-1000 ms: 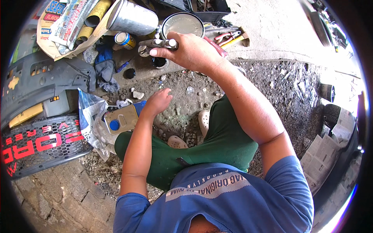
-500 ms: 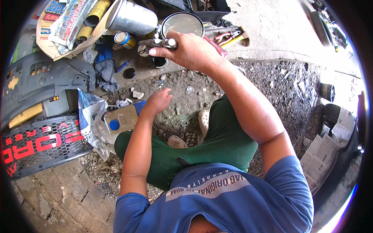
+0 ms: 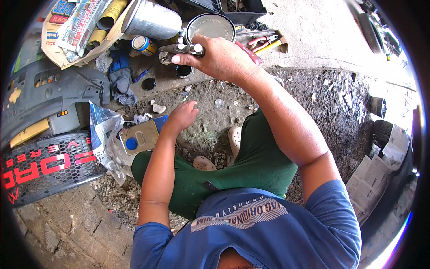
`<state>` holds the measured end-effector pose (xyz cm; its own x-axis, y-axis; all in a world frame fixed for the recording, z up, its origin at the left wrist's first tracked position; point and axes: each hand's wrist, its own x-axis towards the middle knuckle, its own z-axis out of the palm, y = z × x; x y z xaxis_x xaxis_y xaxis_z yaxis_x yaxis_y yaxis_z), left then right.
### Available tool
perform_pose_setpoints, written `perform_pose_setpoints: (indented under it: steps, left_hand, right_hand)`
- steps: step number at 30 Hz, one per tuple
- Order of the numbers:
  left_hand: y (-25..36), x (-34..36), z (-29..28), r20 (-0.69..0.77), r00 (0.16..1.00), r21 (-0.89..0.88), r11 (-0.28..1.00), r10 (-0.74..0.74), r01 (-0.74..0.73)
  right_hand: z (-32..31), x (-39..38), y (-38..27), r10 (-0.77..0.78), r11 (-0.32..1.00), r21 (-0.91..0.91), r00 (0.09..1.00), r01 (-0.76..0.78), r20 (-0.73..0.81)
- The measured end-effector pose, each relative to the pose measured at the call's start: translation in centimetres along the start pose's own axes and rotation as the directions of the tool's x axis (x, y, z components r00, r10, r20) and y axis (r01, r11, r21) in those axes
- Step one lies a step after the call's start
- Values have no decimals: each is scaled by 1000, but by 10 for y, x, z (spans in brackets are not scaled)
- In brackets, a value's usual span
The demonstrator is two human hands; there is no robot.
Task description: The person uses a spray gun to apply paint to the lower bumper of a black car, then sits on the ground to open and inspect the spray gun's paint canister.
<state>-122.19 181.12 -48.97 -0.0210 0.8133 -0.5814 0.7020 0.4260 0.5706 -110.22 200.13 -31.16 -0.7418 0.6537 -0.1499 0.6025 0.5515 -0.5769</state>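
Observation:
My right hand [image 3: 219, 57] is closed round a metal paint spray gun [image 3: 181, 49], thumb along its near side. Beside the gun lies a silver metal cup [image 3: 154, 21], tilted on its side; I cannot tell whether the two are joined. Just below the gun's body stands a small open can [image 3: 184, 71] with something dark inside. My left hand [image 3: 181, 117] hangs over the gravel, fingers loosely curled, nothing seen in them. Nearest to it is a tan jug with a blue cap [image 3: 139, 136].
A round tin lid [image 3: 210, 29], red-handled pliers [image 3: 262, 42] and a hammer [image 3: 282, 42] lie beyond my right hand. To the left are a blue-yellow can [image 3: 143, 45], gloves [image 3: 121, 76], a grey plastic panel [image 3: 53, 87] and a black grille [image 3: 49, 163]. Newspaper [image 3: 369, 179] lies right.

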Motion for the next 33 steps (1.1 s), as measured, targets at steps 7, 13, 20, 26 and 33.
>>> perform_pose_setpoints:
  steps: [7, 13, 20, 26, 33]
  left_hand:
    - [0, -1, -1, -2, 1000, 4, 1000, 0, 0]
    - [0, -1, 0, -6, 1000, 6, 1000, 2, -2]
    - [1, -1, -1, 7, 1000, 1, 1000, -8, 8]
    - [-4, 0, 1, -10, 1000, 7, 1000, 4, -4]
    - [2, 0, -1, 4, 1000, 6, 1000, -20, 20]
  right_hand:
    - [1, 0, 0, -15, 1000, 8, 1000, 15, -10]
    - [2, 0, 0, -11, 1000, 11, 1000, 11, -15]
    - [3, 1, 2, -11, 1000, 6, 1000, 11, -20]
    - [2, 2, 0, -8, 1000, 9, 1000, 8, -2]
    - [5, 4, 3, -14, 1000, 6, 1000, 14, -19]
